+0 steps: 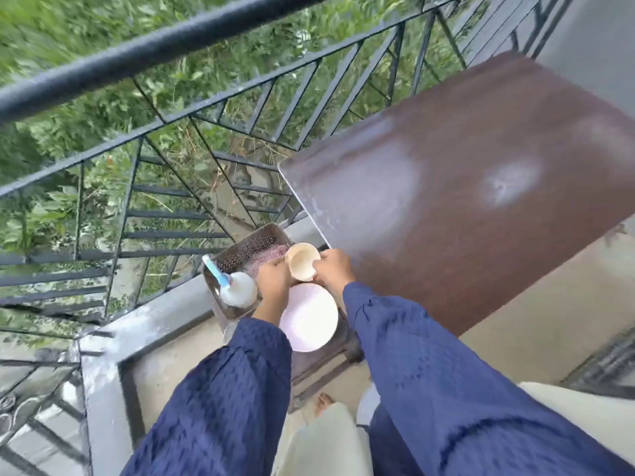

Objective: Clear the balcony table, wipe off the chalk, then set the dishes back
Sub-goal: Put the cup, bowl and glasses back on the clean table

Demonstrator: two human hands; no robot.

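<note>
The brown balcony table (481, 207) carries white chalk smears and no dishes. Both hands hold a small cream bowl (301, 261) just off the table's near left corner: my left hand (273, 278) grips its left side, my right hand (331, 266) its right rim. Below the bowl lies a pale pink plate (311, 319) on a low stool (326, 359). To the left, a clear tray (220, 300) holds a white cup (238, 290) with a blue utensil (216, 273) and a dotted dark cloth (249, 250).
A black metal railing (144, 139) runs along the left and far side, with greenery beyond it. A grey ledge (144, 324) borders the concrete floor. A bare foot (323, 403) stands beside the stool. A wall rises at the top right.
</note>
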